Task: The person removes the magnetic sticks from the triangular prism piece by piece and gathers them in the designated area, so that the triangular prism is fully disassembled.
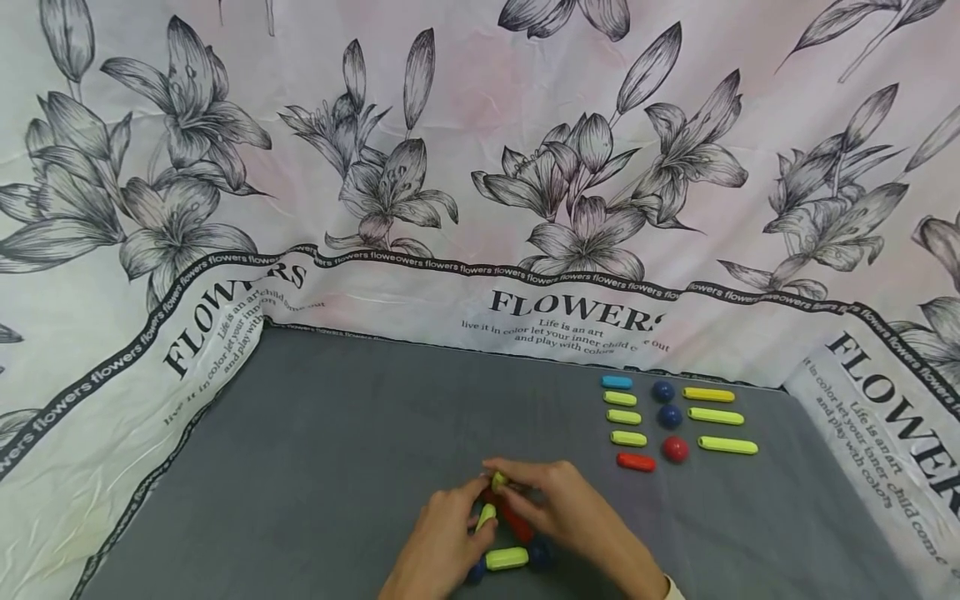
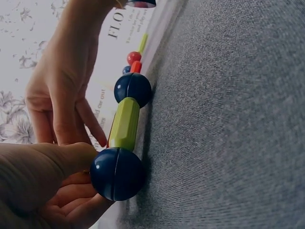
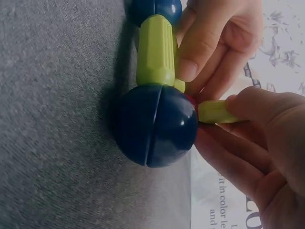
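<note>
one pinch, one grip

the right hand [image 1: 558, 500] pinches a lime stick [image 1: 498, 481] above the grey cloth [image 1: 360, 417]; the left hand [image 1: 444, 529] grips a second lime stick [image 1: 486, 516]; a red stick [image 1: 517, 520] lies between the hands; nearest the person, a third lime stick [image 1: 507, 558] sits between two blue balls [image 2: 117, 174]

Two hands were counted: one left hand [image 1: 444, 527], one right hand [image 1: 561, 504]. At the hands: two navy balls [image 2: 117, 174], three lime sticks [image 1: 507, 558], at least one red stick [image 1: 518, 525]; other red bits were too covered to count. Off right, three balls: two dark blue balls [image 1: 670, 416], one red ball [image 1: 675, 450]. Eight sticks there: one blue short [image 1: 617, 382], three lime short [image 1: 623, 417], one red short [image 1: 636, 462], one yellow long [image 1: 708, 394], two lime long [image 1: 727, 445]
</note>
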{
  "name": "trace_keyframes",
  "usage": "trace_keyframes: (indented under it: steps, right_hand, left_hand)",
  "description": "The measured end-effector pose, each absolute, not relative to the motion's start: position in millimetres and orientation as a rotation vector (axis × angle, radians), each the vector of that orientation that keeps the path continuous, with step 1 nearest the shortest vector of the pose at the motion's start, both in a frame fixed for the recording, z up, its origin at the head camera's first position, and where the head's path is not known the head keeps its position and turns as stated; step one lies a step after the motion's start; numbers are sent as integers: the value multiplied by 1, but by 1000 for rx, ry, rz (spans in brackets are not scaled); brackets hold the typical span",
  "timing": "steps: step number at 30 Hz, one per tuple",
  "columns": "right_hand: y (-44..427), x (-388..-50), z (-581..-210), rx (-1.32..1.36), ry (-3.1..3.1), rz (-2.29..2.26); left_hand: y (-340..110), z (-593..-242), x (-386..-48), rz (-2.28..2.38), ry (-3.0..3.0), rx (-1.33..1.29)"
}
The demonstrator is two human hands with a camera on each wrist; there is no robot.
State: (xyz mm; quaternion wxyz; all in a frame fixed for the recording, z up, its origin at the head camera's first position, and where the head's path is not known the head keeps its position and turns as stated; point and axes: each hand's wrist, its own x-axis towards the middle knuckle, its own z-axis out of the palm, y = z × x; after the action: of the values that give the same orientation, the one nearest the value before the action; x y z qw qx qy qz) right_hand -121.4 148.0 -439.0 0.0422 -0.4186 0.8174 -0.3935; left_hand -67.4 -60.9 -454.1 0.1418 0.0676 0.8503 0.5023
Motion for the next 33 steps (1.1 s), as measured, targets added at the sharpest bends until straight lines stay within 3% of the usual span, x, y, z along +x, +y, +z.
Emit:
trace_keyframes:
  steps: [11, 21, 33]
  right_hand:
    - [161, -119, -413, -1065, 2522, -1411]
    - [204, -107, -413, -966, 2947, -975]
    - [263, -106, -432, -1026, 3343, -524]
  left_hand:
    - [-61, -456, -64, 1421, 2554, 245]
    - [-61, -453, -61, 1420, 2529, 207]
    - [-61, -449, -55, 1385, 2578, 190]
